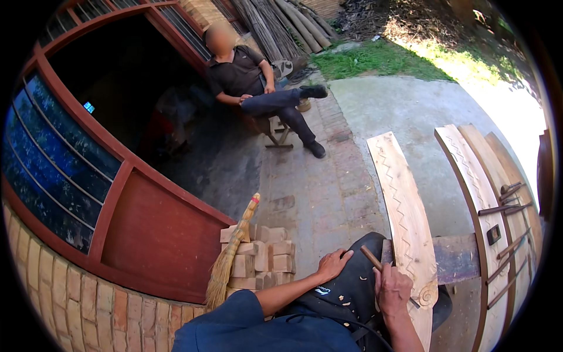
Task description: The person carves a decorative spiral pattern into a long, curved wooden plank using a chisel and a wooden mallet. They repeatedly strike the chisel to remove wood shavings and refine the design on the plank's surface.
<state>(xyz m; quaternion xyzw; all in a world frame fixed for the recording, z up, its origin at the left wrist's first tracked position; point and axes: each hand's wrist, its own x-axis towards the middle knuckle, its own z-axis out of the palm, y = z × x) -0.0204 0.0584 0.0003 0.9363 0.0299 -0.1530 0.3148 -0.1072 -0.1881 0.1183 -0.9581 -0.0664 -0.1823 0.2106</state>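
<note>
My right hand (394, 288) is closed around a wood chisel (370, 257). Its brown handle sticks out at the upper left of the fist, and a short length of metal shows below the fingers. That hand is over the left edge of a long pale board (403, 202), which bears a zigzag line along its length and a carved spiral (428, 295) near its close end. With fingers stretched out, my left hand (335, 265) lies flat on my dark-trousered knee and holds nothing. Wood chips are scattered on the trousers.
On the right, more boards (463, 170) carry several carving tools (501, 209) and a small dark square block (494, 234). A straw broom (231, 258) leans by stacked bricks (258, 258) on the left. Another person (240, 73) sits on a stool near the doorway.
</note>
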